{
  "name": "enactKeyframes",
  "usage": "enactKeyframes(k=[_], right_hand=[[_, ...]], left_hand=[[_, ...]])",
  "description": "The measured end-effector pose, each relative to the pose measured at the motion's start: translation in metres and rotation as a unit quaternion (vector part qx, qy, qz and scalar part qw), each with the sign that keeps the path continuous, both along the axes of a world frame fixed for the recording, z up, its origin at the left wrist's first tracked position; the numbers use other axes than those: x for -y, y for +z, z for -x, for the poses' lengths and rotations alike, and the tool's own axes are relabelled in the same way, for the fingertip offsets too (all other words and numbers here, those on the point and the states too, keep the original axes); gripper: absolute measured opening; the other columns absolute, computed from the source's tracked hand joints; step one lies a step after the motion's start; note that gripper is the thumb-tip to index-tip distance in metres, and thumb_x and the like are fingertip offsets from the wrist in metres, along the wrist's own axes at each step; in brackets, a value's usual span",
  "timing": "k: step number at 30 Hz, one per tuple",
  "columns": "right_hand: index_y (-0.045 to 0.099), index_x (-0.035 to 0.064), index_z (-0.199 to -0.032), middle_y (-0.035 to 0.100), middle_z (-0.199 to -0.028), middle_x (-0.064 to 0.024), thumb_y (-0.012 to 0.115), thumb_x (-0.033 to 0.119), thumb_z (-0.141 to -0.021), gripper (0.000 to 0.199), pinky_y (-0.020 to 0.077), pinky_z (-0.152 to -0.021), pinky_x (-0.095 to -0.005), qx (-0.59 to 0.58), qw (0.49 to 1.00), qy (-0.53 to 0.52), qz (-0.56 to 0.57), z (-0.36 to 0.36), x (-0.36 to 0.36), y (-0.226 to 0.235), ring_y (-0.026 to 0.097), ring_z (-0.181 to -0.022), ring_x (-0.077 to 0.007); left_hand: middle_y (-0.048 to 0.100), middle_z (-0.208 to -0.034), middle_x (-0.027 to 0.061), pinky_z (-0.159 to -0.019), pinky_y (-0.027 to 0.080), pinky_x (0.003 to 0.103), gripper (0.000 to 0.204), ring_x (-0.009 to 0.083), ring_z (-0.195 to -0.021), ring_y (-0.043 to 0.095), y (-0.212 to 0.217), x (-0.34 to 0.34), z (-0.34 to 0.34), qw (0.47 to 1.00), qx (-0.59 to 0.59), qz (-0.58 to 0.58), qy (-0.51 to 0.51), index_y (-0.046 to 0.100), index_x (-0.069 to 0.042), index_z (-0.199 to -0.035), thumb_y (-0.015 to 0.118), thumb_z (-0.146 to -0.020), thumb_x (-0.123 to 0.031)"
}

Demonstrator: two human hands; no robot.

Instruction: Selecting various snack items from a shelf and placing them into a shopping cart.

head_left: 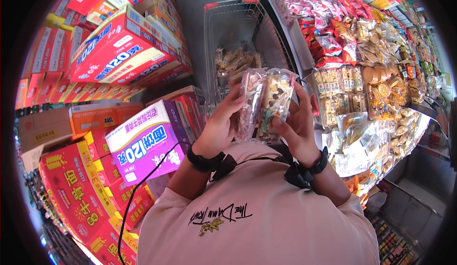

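Observation:
In front of my chest, above the near end of a wire shopping cart, both hands hold snack bars in clear wrappers. My left hand (pixel 216 124) is closed around a pinkish wrapped snack bar (pixel 251 98), its thumb along the side. Beside it, my right hand (pixel 300 129) grips a cream-coloured wrapped snack bar (pixel 277 93) with dark bits, the thumb pressed on its lower front. Both bars stand roughly upright and close together. Several similar wrapped pieces (pixel 233 60) lie inside the shopping cart (pixel 208 41), partly hidden by my hands.
Stacked red noodle cartons (pixel 126 50) rise on the left, with a purple-and-white carton (pixel 145 141) close to my left forearm. To the right, a display holds pink candy bags (pixel 319 3), packs of round biscuits (pixel 383 89) and more wrapped bars (pixel 338 81). A black cable (pixel 138 184) hangs at left.

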State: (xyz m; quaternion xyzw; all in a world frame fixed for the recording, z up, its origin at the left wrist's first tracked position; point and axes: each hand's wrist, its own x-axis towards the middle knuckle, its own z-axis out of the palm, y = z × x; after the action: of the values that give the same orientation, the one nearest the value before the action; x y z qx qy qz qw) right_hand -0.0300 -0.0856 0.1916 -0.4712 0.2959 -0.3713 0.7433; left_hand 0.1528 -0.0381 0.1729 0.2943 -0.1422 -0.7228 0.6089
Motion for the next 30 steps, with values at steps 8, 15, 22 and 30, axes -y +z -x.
enactKeyframes(k=[8, 15, 22, 30], right_hand=[[0.016, 0.0103, -0.151, 0.049, -0.137, -0.0143, 0.06, -0.007, -0.09, 0.077, 0.0514, -0.081, -0.0264, 0.006, 0.999, 0.011, 0.03, 0.011, -0.006, 0.0, 0.059, -0.108, -0.017], [0.018, 0.0078, -0.15, 0.051, -0.136, -0.0129, 0.059, -0.008, -0.089, 0.075, 0.0496, -0.091, -0.0301, 0.025, 0.998, 0.02, 0.051, 0.029, 0.011, 0.002, 0.056, -0.117, -0.0182], [0.018, 0.0065, -0.15, 0.052, -0.137, -0.0139, 0.062, -0.007, -0.088, 0.077, 0.0496, -0.093, -0.0304, 0.059, 0.995, 0.026, 0.069, 0.029, 0.013, 0.01, 0.056, -0.12, -0.0193], [0.015, 0.007, -0.152, 0.045, -0.144, -0.0108, 0.064, -0.012, -0.085, 0.085, 0.0493, -0.095, -0.0302, 0.061, 0.996, 0.057, 0.025, 0.018, -0.008, -0.01, 0.054, -0.121, -0.018]], left_hand=[[0.05, -0.141, 0.0123, -0.108, 0.04, 0.035, 0.056, 0.0208, -0.127, 0.052, 0.0, 0.003, -0.002, 0.988, -0.117, 0.083, -0.059, 0.032, 0.0, -0.148, 0.047, -0.098, -0.019], [0.05, -0.14, 0.0127, -0.101, 0.045, 0.034, 0.058, 0.0204, -0.122, 0.055, 0.019, 0.018, 0.022, 0.998, -0.017, 0.045, -0.03, 0.032, 0.001, -0.148, 0.046, -0.097, -0.022], [0.051, -0.138, 0.0142, -0.102, 0.045, 0.036, 0.059, 0.0225, -0.12, 0.056, 0.024, 0.015, 0.022, 0.999, -0.01, 0.045, -0.023, 0.032, 0.0, -0.148, 0.045, -0.096, -0.027], [0.067, -0.102, 0.0099, -0.069, 0.054, 0.032, 0.049, 0.0208, -0.082, 0.066, 0.006, -0.003, 0.019, 0.997, -0.044, -0.055, 0.01, 0.053, -0.002, -0.13, 0.045, -0.099, -0.038]])
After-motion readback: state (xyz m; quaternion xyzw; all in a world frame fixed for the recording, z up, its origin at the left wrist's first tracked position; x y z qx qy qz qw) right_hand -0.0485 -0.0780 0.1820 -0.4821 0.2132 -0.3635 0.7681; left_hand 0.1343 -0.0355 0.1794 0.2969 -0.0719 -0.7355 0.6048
